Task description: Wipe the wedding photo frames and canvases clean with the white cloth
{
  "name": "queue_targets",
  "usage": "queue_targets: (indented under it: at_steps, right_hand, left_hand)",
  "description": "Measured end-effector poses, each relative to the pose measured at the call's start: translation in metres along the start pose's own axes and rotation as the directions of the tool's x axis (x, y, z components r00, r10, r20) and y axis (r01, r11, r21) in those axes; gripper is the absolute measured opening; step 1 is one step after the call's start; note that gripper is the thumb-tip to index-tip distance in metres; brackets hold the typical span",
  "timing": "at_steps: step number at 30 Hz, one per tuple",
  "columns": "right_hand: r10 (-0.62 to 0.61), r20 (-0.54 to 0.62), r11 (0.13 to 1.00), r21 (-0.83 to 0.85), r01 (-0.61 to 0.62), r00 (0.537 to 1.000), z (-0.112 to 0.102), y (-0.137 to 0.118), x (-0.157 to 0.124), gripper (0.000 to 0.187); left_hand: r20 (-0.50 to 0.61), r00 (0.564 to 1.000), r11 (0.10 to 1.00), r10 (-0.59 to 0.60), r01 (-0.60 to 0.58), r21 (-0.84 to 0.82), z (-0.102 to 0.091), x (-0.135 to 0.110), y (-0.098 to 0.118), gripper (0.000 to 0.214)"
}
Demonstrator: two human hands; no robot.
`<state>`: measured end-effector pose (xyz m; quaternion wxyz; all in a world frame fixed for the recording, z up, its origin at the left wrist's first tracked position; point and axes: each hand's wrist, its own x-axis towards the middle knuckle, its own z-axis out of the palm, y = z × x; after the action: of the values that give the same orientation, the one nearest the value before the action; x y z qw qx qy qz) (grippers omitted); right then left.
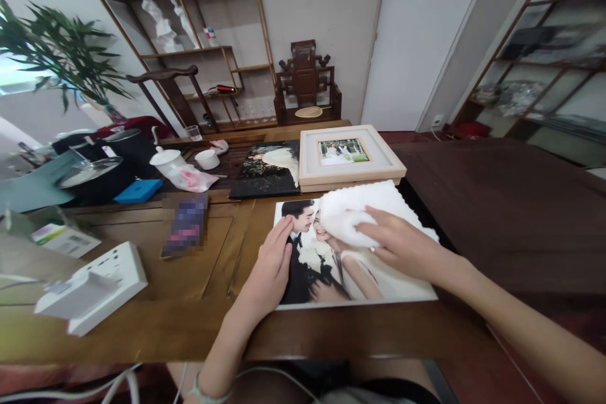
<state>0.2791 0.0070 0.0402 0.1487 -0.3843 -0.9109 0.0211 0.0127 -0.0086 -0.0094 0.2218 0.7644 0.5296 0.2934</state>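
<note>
A large photo print point(379, 284) of a couple lies flat on the wooden table point(156, 328) in front of me. My left hand point(269, 268) rests flat on its left edge, fingers stretched out. My right hand point(402, 243) presses a white cloth point(353, 218) onto the upper middle of the print, fingers curled over the cloth.
Behind the print stand a light framed photo point(348, 158) and a dark photo panel point(267, 170). To the left are a phone point(185, 226), a white power strip point(101, 284), a blue box point(138, 190), pots point(97, 173) and cups point(207, 158). A plant point(57, 50), shelves and a chair point(305, 85) stand beyond.
</note>
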Motion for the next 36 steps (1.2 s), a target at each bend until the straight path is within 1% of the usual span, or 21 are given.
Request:
queue_targets:
  at_steps: [2,4,7,9,11,14,17,19,20,21,22,23,25,26,28,31,34,36]
  right_hand:
    - [0.013,0.022,1.000,-0.015,-0.013,1.000,0.002,0.009,0.015,0.035]
    - [-0.014,0.033,1.000,-0.017,0.015,0.999,0.005,0.013,0.027,0.036]
    - [-0.050,0.057,0.999,-0.017,0.052,0.997,0.009,0.006,0.035,0.033]
    - [-0.079,0.078,0.997,-0.018,0.080,0.994,0.011,-0.005,0.031,0.029]
    - [-0.126,0.115,0.992,-0.012,0.129,0.985,0.010,-0.019,0.019,0.030]
    - [-0.184,0.174,0.983,0.031,0.181,0.968,0.006,-0.043,-0.012,0.029]
    - [-0.222,0.168,0.973,0.106,0.207,0.960,0.001,-0.064,-0.046,0.022]
    - [-0.183,0.149,0.978,0.128,0.165,0.972,-0.003,-0.074,-0.064,0.024]
    - [-0.140,0.147,0.985,0.126,0.122,0.979,-0.006,-0.078,-0.071,0.030]
    - [-0.097,0.143,0.989,0.122,0.080,0.985,-0.008,-0.080,-0.075,0.038]
    - [-0.074,0.137,0.991,0.122,0.057,0.988,-0.011,-0.081,-0.077,0.041]
    - [-0.076,0.130,0.990,0.125,0.060,0.989,-0.013,-0.081,-0.076,0.038]
    - [-0.139,0.113,0.982,0.142,0.123,0.984,-0.016,-0.076,-0.069,0.028]
    - [-0.167,0.098,0.978,0.142,0.152,0.981,-0.017,-0.072,-0.062,0.027]
    - [-0.185,0.097,0.978,0.118,0.173,0.978,-0.015,-0.061,-0.045,0.032]
    - [-0.139,0.112,0.989,0.059,0.133,0.984,-0.008,-0.041,-0.013,0.041]
    - [-0.079,0.114,0.996,0.036,0.076,0.990,-0.001,-0.022,0.020,0.034]
    - [-0.082,0.112,0.996,0.051,0.076,0.990,0.004,-0.012,0.037,0.031]
  left_hand:
    - [0.003,1.000,1.000,0.003,-0.003,0.001,0.000,0.000,0.000,0.044]
    - [0.003,1.000,1.000,0.009,-0.009,0.003,0.000,0.000,0.000,0.043]
    - [0.000,1.000,1.000,0.009,-0.009,0.007,0.000,0.000,-0.001,0.043]
    - [-0.009,1.000,1.000,0.009,-0.009,0.009,0.002,0.000,-0.002,0.043]
    - [-0.023,1.000,1.000,0.019,-0.019,0.007,0.003,0.000,-0.003,0.043]
    - [-0.023,0.999,1.000,0.022,-0.022,0.012,0.003,0.000,-0.004,0.043]
    - [-0.001,1.000,1.000,0.005,-0.005,0.028,0.002,0.000,-0.002,0.044]
    - [0.008,1.000,1.000,0.011,-0.011,0.027,0.001,0.000,-0.001,0.045]
    - [0.009,1.000,0.999,0.019,-0.019,0.026,0.001,0.000,-0.001,0.045]
    - [0.009,1.000,0.999,0.026,-0.026,0.025,0.000,0.000,-0.001,0.045]
    - [0.007,1.000,0.999,0.030,-0.031,0.024,0.000,0.000,-0.001,0.045]
    - [0.007,0.999,0.999,0.032,-0.032,0.024,0.000,-0.001,0.000,0.045]
    - [0.010,1.000,0.999,0.024,-0.024,0.026,0.000,-0.001,0.000,0.045]
    - [0.011,1.000,0.999,0.018,-0.019,0.027,0.000,-0.001,0.000,0.045]
    - [0.014,1.000,1.000,0.013,-0.013,0.028,0.000,-0.001,0.000,0.045]
    - [0.015,1.000,1.000,0.012,-0.012,0.017,0.000,-0.001,-0.001,0.044]
    - [0.011,1.000,1.000,0.015,-0.015,0.004,0.000,-0.001,-0.002,0.044]
    - [0.010,1.000,1.000,0.018,-0.018,0.003,0.000,-0.001,-0.002,0.044]
